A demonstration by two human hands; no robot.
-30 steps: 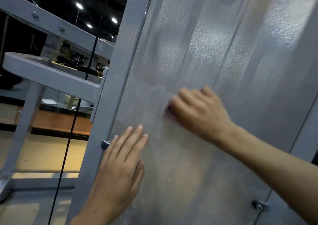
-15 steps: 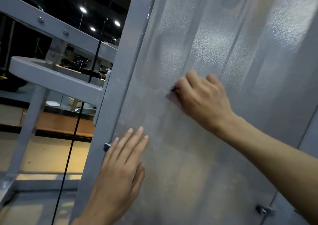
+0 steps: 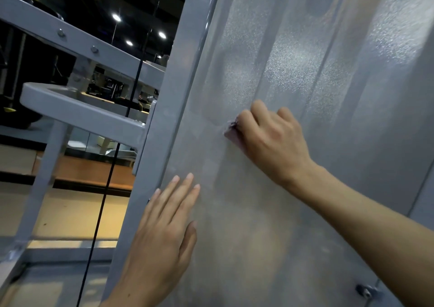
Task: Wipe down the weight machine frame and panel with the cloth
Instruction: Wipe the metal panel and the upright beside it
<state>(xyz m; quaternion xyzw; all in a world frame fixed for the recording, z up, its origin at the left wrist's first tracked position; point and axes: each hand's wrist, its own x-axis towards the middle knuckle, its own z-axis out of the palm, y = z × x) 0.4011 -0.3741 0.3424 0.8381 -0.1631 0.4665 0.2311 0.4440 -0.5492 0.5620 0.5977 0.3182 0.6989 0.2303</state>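
A frosted translucent panel (image 3: 305,71) of the weight machine fills the right of the view, bordered on its left by a grey upright frame post (image 3: 173,90). My right hand (image 3: 272,139) has its fingers curled round a small pinkish cloth (image 3: 231,134) and presses it against the panel at mid height; only an edge of the cloth shows under the fingers. My left hand (image 3: 164,231) lies flat on the panel's lower left, fingers straight, beside the frame post.
Grey frame crossbars (image 3: 82,116) with bolts (image 3: 61,33) jut left from the post. A thin black cable (image 3: 110,172) runs down beside it. A panel clip (image 3: 364,290) sits at lower right. Gym floor and ceiling lights lie beyond.
My right hand has slid the cloth upward on the panel and stays around the same height over the last half second. My left hand stays flat in place.
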